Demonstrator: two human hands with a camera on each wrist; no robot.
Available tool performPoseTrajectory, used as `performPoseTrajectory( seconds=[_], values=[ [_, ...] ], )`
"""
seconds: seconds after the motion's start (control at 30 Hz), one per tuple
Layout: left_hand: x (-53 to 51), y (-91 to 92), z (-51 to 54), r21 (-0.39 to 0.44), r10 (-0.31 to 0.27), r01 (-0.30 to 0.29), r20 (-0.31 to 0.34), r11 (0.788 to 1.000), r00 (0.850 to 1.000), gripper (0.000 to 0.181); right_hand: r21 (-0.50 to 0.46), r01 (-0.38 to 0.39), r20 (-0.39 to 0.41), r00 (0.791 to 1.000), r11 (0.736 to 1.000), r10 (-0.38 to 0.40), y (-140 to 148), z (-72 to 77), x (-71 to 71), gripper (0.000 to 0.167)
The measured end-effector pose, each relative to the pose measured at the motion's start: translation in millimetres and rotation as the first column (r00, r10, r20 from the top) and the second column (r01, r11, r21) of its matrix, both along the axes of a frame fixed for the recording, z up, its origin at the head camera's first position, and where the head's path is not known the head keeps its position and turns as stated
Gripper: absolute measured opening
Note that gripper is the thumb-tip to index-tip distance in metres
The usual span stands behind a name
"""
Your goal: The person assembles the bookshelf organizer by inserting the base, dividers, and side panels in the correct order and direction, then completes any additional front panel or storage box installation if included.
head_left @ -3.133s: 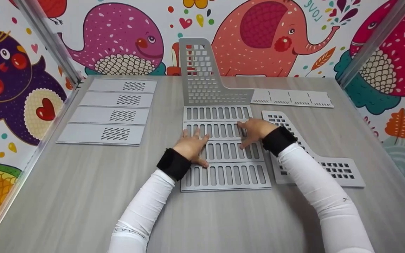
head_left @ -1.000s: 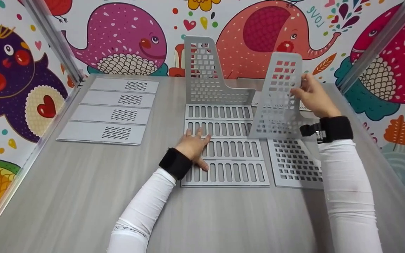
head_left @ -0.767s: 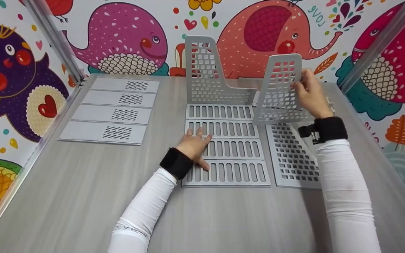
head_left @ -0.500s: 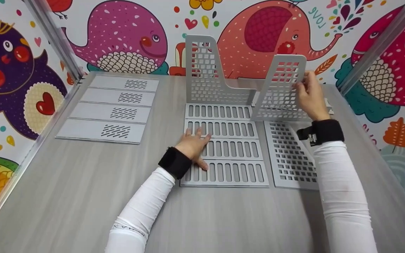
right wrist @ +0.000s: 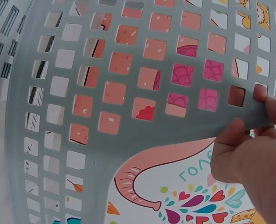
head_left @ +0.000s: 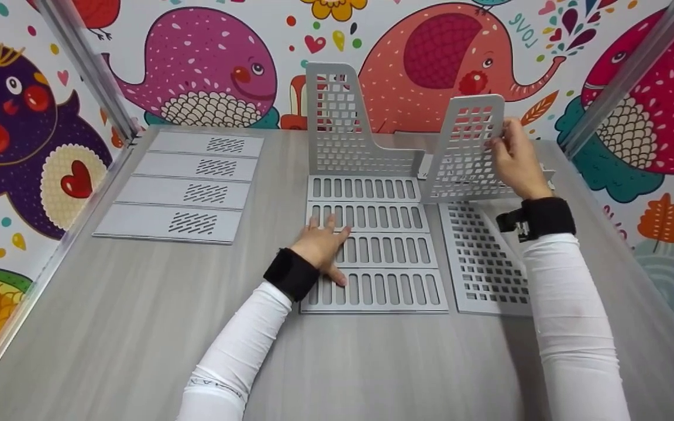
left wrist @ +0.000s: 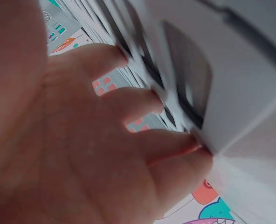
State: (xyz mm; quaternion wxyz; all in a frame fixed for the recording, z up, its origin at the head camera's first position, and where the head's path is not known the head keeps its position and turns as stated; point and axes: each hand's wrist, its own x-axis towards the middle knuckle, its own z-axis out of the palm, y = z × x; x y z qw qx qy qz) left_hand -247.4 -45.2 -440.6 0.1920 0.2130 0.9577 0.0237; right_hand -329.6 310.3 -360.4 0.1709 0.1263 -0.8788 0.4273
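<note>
My right hand (head_left: pixel 519 159) pinches the edge of a grey perforated L-shaped panel (head_left: pixel 470 146), held upright beside the slotted panels; in the right wrist view the fingers (right wrist: pixel 236 135) grip the panel (right wrist: pixel 128 135) at its rim. With fingers spread, my left hand (head_left: pixel 320 247) rests on the left side of the slotted grey panels (head_left: pixel 372 234), which lie flat in a stepped row. The left wrist view shows its fingertips (left wrist: pixel 159 100) against a slotted surface (left wrist: pixel 231 93). A second perforated L-shaped panel (head_left: pixel 340 140) stands upright at the slotted panels' far end.
Several grey panels with slanted slits (head_left: pixel 179 196) lie at the left. Another perforated panel (head_left: pixel 483 263) lies flat at the right, partly under my right arm. A pale strip (head_left: pixel 549 175) shows behind my right hand. Metal posts and patterned walls stand around the table (head_left: pixel 138 327).
My right hand has left the slotted panels and lifted a perforated L-shaped panel upright, then moved it slightly away from me. My left hand has stayed in place.
</note>
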Motion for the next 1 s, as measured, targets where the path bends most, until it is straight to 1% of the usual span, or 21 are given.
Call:
performPoseTrajectory(
  seconds=[0.2,0.27,0.4,0.47,0.53,0.6,0.7,0.77,0.87,0.93,1.0],
  values=[
    [-0.3,-1.0,0.0,0.001,-0.003,0.003,-0.004,1.0,1.0,0.123,0.004,-0.029,-0.02,0.999,1.0,0.029,-4,-1.4,-1.6,0.026],
    [-0.3,-0.8,-0.4,0.006,-0.003,0.003,-0.004,1.0,1.0,0.123,0.024,-0.037,-0.007,0.999,0.999,0.037,-6,-2.6,-2.4,0.027],
    [-0.8,-0.1,-0.9,0.004,0.0,0.0,0.002,1.0,1.0,0.121,0.083,-0.033,0.05,0.998,0.996,0.029,-8,-6.2,-4.6,0.033],
    [-1.3,0.0,-0.7,-0.003,-0.001,0.001,0.003,1.0,1.0,0.121,0.121,-0.022,0.086,0.996,0.992,0.011,-7,-8.5,-6.0,0.035],
    [-1.9,0.3,-0.3,-0.011,0.0,0.0,0.011,1.0,1.0,0.122,0.157,-0.02,0.134,0.991,0.987,-0.002,-4,-12.3,-6.3,0.038],
    [-2.5,0.5,-0.7,-0.014,0.0,0.0,0.019,1.0,1.0,0.122,0.202,-0.035,0.186,0.982,0.979,-0.003,0,-17.2,-6.0,0.042],
    [-2.4,0.4,-1.3,-0.023,-0.001,0.002,0.017,1.0,1.0,0.122,0.265,-0.053,0.239,0.971,0.963,-0.012,4,-26.5,-3.9,0.045],
    [-2.1,0.4,-1.7,-0.023,-0.008,0.008,0.008,1.0,1.0,0.122,0.289,-0.049,0.234,0.972,0.956,-0.021,4,-31.2,-3.2,0.041],
    [-1.9,0.0,-1.7,-0.027,-0.021,0.021,-0.014,0.999,1.0,0.121,0.306,-0.013,0.196,0.979,0.952,-0.049,1,-35.7,-2.0,0.031],
    [-1.8,-0.3,-1.7,-0.021,-0.028,0.027,-0.017,0.999,0.999,0.121,0.303,0.005,0.176,0.983,0.953,-0.061,-1,-37.1,-1.5,0.027],
    [-1.9,-0.3,-1.3,-0.022,-0.032,0.032,-0.014,0.999,0.999,0.121,0.286,0.008,0.173,0.983,0.958,-0.06,-2,-37.5,-0.3,0.027]
  ],
)
